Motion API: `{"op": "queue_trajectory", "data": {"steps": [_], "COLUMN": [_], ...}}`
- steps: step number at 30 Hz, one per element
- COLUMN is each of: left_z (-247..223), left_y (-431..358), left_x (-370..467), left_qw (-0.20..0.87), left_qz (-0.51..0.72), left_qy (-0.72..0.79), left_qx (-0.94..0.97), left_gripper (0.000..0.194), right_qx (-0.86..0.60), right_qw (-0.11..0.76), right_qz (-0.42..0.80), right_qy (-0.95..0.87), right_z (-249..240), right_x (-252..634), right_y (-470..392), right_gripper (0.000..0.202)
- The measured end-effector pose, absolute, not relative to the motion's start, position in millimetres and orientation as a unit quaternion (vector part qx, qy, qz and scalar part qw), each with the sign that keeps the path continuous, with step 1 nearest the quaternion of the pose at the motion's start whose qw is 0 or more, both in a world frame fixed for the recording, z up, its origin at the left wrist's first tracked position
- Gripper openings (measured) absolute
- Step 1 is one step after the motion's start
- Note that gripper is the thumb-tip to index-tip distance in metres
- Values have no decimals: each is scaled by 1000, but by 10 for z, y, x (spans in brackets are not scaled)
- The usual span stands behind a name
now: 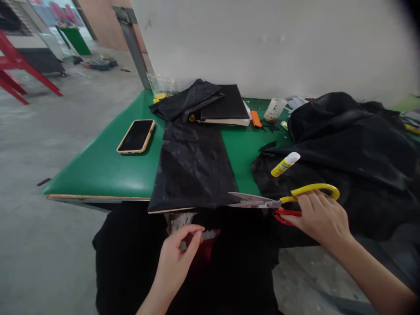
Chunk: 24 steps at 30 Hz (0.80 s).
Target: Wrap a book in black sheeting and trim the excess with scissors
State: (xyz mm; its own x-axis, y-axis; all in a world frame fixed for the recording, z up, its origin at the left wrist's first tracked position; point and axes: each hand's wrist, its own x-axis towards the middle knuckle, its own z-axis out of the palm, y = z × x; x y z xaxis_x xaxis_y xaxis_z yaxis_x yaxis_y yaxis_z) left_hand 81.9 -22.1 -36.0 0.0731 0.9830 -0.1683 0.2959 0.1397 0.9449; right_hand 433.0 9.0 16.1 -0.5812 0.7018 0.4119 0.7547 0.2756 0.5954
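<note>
Scissors point(274, 204) are extending leftward from the right hand point(323, 217), whose fingers are clamping the yellow and red handles. The blades point(256, 201) are standing slightly parted at the near right corner of a black panel point(197, 170); contact cannot be confirmed. The panel is lying on the green table point(88, 175), its near edge overhanging the front. The left hand point(177, 253) is hovering below that edge, thumb and index finger closely opposed; whether they are pinching anything cannot be determined. A glue stick point(285, 165) is lying on black cloth point(354, 131) beyond the scissors.
</note>
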Motion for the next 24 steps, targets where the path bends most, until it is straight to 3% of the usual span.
{"op": "queue_trajectory", "data": {"steps": [9, 24], "left_z": [-477, -436], "left_y": [-208, -219], "left_x": [830, 857], "left_qw": [459, 406], "left_qz": [354, 350], "left_qy": [588, 568], "left_qx": [565, 625], "left_gripper": [22, 18], "right_qx": [-419, -366], "right_qw": [35, 16], "right_qz": [-394, -364], "right_qy": [-817, -856], "right_z": [184, 272], "right_x": [4245, 4185], "right_y": [229, 351], "right_gripper": [53, 39]}}
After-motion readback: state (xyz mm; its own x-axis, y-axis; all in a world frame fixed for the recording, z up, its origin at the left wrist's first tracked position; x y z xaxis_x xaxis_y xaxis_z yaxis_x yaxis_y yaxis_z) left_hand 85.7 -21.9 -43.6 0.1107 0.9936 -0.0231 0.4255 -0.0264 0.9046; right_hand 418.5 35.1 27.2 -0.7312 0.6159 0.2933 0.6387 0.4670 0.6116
